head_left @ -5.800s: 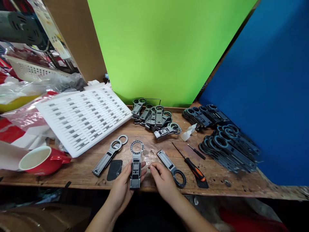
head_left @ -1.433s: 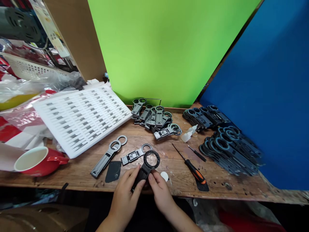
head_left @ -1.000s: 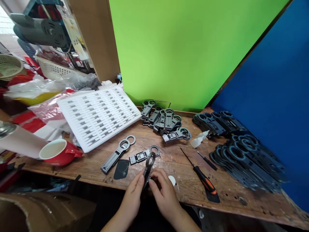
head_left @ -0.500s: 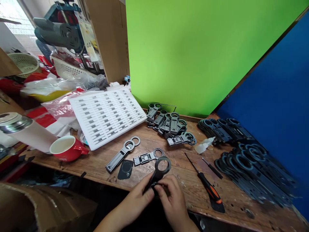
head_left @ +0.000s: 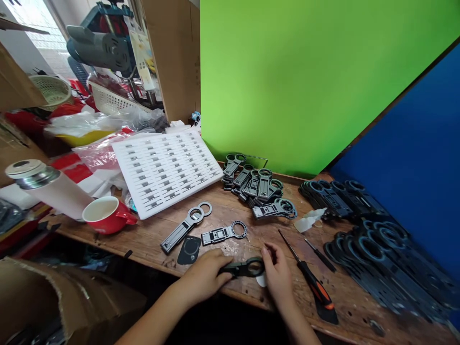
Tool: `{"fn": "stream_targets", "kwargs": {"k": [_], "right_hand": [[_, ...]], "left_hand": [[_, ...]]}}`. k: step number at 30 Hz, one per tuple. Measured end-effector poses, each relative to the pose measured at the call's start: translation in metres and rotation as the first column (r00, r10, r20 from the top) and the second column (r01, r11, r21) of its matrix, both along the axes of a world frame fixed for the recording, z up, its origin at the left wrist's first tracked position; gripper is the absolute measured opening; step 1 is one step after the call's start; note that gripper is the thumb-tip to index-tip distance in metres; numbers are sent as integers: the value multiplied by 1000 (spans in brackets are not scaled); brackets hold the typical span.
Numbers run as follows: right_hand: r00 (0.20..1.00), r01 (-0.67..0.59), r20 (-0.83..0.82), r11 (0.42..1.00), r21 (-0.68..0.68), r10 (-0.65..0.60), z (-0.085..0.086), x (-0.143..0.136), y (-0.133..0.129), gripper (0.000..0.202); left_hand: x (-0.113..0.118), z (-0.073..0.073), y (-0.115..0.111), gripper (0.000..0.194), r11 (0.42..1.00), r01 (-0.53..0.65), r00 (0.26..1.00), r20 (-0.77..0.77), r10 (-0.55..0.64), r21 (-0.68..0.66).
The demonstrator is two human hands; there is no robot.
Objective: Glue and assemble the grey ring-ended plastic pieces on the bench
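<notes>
My left hand [head_left: 206, 273] is closed around the handle end of a dark bracket with a ring [head_left: 244, 267], held nearly level above the table's front edge. At its ring end, my right hand [head_left: 278, 273] has its fingers curled in close to the rim; what they hold, if anything, is hidden. A small white round piece [head_left: 261, 280] shows beneath the ring, beside that hand. Behind my hands lie a grey ring-ended bracket [head_left: 219, 235], a longer bracket with two rings [head_left: 183, 230] and a thin dark plate marked with a circle [head_left: 189, 250].
A heap of brackets [head_left: 258, 184] and stacks of dark ring-ended plates [head_left: 373, 254] occupy the back and right. Two screwdrivers, one orange-handled [head_left: 316, 285], one slim [head_left: 319, 255], lie right. Leftward are a white slotted tray [head_left: 143, 211], a red mug [head_left: 108, 223] and a flask [head_left: 61, 191].
The bracket has swung from upright to nearly level, its ring now pointing right. My left hand has come over its handle, my right hand has shifted right, and the white round piece has appeared.
</notes>
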State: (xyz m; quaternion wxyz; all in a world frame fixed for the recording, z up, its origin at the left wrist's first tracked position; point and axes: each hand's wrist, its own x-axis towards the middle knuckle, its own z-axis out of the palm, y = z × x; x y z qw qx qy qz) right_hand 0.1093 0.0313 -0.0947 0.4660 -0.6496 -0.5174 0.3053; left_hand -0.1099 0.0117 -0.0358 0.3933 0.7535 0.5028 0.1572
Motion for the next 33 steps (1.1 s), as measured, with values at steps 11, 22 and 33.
{"fn": "stream_targets", "kwargs": {"k": [11, 22, 33], "right_hand": [[992, -69, 103, 998, -4, 69, -8, 0, -1, 37], [914, -354, -218, 935, -16, 342, 44, -72, -25, 31], [858, -371, -398, 928, -46, 323, 66, -93, -19, 22]], "left_hand": [[-96, -34, 30, 56, 762, -607, 771, -66, 634, 228], [-30, -2, -17, 50, 658, -387, 382, 538, 752, -646], [10, 0, -24, 42, 790, -565, 663, 439, 607, -239]]}}
